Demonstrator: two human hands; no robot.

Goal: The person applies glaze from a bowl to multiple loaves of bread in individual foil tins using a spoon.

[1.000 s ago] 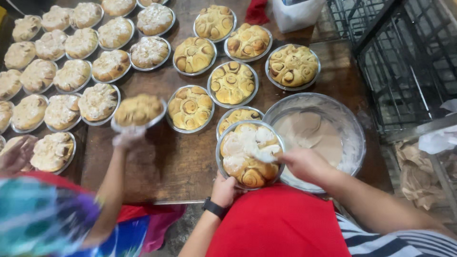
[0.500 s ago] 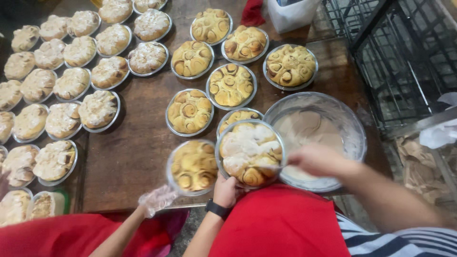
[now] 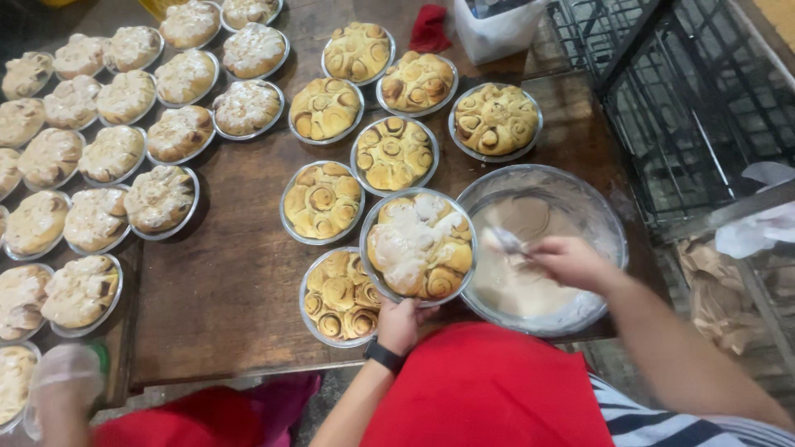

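Head view: the left hand (image 3: 403, 321) grips the near rim of a half-iced pan of rolls (image 3: 419, 245), raised over the table. The right hand (image 3: 570, 261), clasped on a spoon (image 3: 505, 241), has left the rolls and dips into the icing bowl (image 3: 542, 248) alongside, reloading. A co-worker's gloved hand (image 3: 62, 381) has withdrawn far left.

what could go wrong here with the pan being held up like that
The left hand alone holds the half-iced pan of rolls from its near edge, above another pan of plain rolls; it could tip and drop onto them. The right hand dips a utensil into the icing bowl, which sits close to the table edge, so a hard push might shift it off. Icing may also drip onto the uniced rolls.
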